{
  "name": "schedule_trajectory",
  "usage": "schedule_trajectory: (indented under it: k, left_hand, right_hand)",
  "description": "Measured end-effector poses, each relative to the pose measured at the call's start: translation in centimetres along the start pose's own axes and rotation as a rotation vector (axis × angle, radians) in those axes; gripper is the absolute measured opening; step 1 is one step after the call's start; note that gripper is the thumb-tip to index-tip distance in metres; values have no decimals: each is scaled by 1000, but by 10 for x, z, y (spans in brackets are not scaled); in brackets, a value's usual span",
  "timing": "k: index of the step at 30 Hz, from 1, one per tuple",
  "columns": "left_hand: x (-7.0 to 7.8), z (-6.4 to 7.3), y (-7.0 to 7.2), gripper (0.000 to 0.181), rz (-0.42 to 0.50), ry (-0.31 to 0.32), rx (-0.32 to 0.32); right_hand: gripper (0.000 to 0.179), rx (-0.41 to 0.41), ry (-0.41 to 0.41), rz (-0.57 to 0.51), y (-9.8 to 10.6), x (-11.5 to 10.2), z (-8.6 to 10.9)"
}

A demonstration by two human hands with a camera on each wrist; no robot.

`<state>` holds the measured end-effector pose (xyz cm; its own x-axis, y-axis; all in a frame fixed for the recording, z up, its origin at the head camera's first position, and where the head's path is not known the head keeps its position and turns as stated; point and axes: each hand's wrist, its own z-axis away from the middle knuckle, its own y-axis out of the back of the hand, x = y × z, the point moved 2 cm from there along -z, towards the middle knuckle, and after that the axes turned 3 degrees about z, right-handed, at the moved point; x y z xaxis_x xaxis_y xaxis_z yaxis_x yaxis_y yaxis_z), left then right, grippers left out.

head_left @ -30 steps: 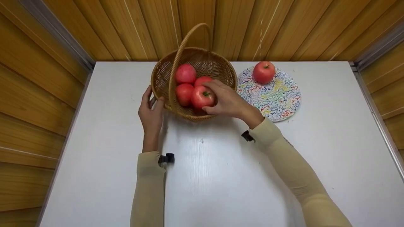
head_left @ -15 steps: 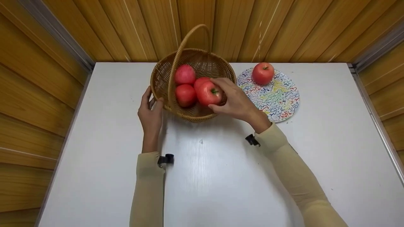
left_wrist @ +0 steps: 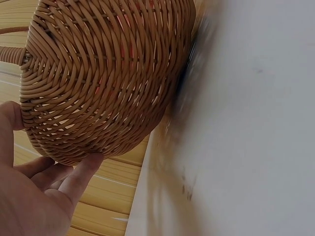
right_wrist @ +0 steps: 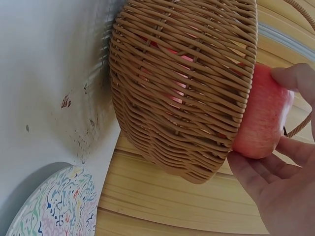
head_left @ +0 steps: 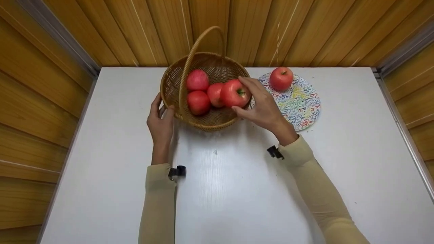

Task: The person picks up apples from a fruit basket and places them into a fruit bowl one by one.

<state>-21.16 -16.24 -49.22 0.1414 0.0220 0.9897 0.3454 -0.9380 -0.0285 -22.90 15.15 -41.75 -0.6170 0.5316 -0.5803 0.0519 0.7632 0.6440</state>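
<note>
A brown wicker basket [head_left: 210, 127] with an arched handle stands at the back of the white table. Inside it lie three red apples, among them a pinkish one [head_left: 197, 80] by the handle. My left hand [head_left: 160, 122] grips the basket's left rim, thumb on top and fingers against the weave, as the left wrist view shows. My right hand [head_left: 262, 106] holds another red apple [head_left: 234, 93] with a green stem between thumb and fingers. In the right wrist view this apple [right_wrist: 263, 115] is at rim height, partly behind the basket's right edge.
To the right of the basket lies a round, colourfully patterned plate [head_left: 298, 108], partly behind my right hand. One red apple [head_left: 281, 78] sits near its far edge. A wood-plank wall [head_left: 251, 30] rises right behind the table [head_left: 210, 203].
My right hand has lifted its apple and carried it right, from among the other apples to the basket's right rim. My left hand stays on the left rim.
</note>
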Motion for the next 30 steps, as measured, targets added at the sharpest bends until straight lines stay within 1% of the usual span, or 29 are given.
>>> schedule_trajectory:
  k: [7, 13, 18, 23, 26, 30]
  left_hand:
    - [0, 0, 1, 58, 6, 24, 9]
    - [0, -1, 0, 58, -6, 14, 10]
    - [0, 0, 0, 58, 1, 24, 9]
    - [0, 0, 0, 57, 7, 12, 13]
    - [0, -1, 0, 57, 17, 1, 10]
    - [0, -1, -1, 57, 19, 6, 5]
  right_hand:
    - [75, 41, -8, 14, 4, 4, 5]
    - [75, 90, -17, 8, 9, 7, 8]
    - [74, 128, -31, 17, 16, 9, 11]
    - [75, 159, -67, 42, 25, 10, 14]
    - [76, 193, -107, 38, 31, 11, 17]
    - [77, 236, -166, 25, 38, 16, 22]
